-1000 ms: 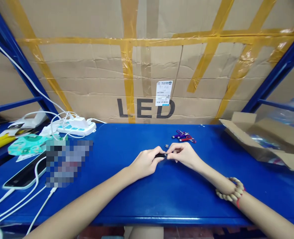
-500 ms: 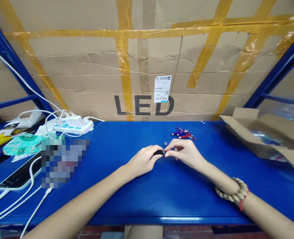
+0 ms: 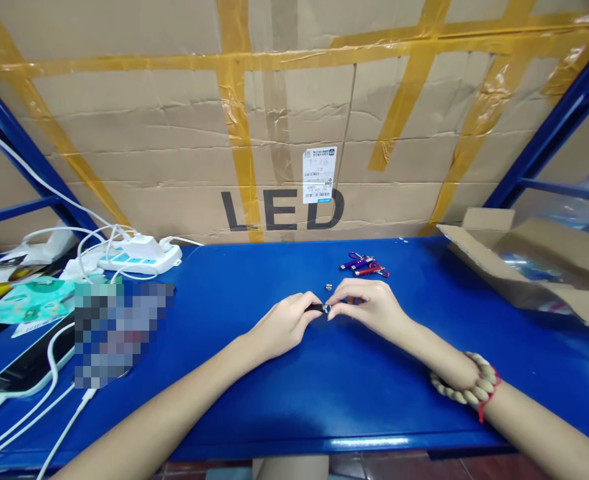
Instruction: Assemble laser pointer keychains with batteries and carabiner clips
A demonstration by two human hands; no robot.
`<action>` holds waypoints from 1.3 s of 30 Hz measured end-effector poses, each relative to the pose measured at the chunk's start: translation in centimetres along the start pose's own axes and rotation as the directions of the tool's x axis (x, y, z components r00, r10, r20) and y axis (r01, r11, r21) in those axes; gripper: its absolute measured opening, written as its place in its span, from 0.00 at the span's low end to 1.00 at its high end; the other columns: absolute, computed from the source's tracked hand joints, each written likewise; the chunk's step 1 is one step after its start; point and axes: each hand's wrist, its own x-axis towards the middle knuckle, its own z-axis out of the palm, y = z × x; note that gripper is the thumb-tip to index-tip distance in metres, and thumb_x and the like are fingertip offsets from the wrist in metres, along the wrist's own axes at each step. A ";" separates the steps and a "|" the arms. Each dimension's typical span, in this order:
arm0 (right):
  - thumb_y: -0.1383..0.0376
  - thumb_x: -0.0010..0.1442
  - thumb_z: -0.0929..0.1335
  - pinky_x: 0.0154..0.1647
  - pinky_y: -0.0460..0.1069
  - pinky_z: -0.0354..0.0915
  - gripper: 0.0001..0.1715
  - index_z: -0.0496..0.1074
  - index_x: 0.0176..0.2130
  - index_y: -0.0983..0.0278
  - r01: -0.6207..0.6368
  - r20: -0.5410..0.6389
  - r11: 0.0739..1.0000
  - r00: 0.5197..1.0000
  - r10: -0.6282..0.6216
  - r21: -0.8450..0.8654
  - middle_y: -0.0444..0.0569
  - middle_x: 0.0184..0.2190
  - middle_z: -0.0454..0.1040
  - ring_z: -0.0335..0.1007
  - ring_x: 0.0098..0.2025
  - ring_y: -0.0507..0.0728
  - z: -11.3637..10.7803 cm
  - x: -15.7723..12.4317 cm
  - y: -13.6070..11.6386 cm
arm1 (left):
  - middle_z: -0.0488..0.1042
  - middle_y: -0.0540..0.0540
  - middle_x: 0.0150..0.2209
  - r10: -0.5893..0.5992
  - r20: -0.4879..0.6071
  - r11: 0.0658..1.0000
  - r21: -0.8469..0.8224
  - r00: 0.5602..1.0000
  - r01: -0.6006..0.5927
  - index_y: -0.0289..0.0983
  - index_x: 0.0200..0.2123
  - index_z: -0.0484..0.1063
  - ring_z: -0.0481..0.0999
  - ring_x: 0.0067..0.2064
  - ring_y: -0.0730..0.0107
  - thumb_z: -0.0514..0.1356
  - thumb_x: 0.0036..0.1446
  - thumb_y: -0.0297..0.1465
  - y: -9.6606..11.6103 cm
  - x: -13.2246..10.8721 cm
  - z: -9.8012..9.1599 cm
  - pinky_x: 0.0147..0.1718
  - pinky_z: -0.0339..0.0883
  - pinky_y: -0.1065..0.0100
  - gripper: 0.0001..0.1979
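Note:
My left hand (image 3: 287,323) pinches a small black keychain flashlight (image 3: 315,307) between thumb and fingers, most of its body covered by them. At its silver end (image 3: 326,309), the thumb and forefinger of my right hand (image 3: 369,303) are closed; whether that end is joined to the body or separate I cannot tell. Just beyond the fingertips a small silver cap-like piece (image 3: 328,287) rests on the blue table (image 3: 254,393). Further back lie several keychain flashlights (image 3: 363,265), purple-blue and red, with clips on their ends.
An open cardboard box (image 3: 514,287) with clear plastic inside stands at the right. On the left are a white power strip (image 3: 144,257) with cables, a phone (image 3: 29,363) and a green tissue pack (image 3: 32,300). A big taped carton (image 3: 174,153) closes off the back.
The view has shifted slightly. Both hands stay together on the black flashlight, and a little more of its silver end shows between the right fingertips.

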 end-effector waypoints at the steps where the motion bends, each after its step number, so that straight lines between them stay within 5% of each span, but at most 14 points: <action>1: 0.54 0.52 0.69 0.27 0.44 0.58 0.14 0.76 0.27 0.62 0.007 0.001 1.000 1.000 -0.007 0.000 0.45 0.26 0.74 0.67 0.27 0.50 0.0 0.0 0.0 | 0.72 0.47 0.36 0.007 -0.003 1.000 0.004 1.000 -0.007 0.37 0.37 0.64 0.71 0.37 0.69 0.47 0.62 0.28 0.0 0.0 0.0 0.37 0.64 0.70 0.07; 31: 0.50 0.52 0.67 0.24 0.44 0.58 0.18 0.76 0.29 0.62 -0.011 -0.028 0.999 1.000 0.010 -0.045 0.46 0.27 0.74 0.64 0.23 0.49 0.2 -0.1 0.0 | 0.74 0.45 0.36 0.041 -0.020 0.993 0.109 0.999 -0.039 0.37 0.41 0.66 0.72 0.39 0.67 0.45 0.63 0.28 -0.1 0.2 0.1 0.42 0.65 0.66 0.11; 39: 0.54 0.56 0.66 0.28 0.43 0.60 0.15 0.75 0.32 0.62 0.099 0.015 0.977 0.995 -0.098 -0.187 0.46 0.29 0.75 0.70 0.29 0.50 0.0 -0.2 -0.1 | 0.74 0.46 0.40 0.022 0.002 0.996 0.085 1.000 -0.022 0.36 0.41 0.67 0.73 0.39 0.69 0.46 0.63 0.28 -0.4 0.1 0.0 0.40 0.65 0.70 0.11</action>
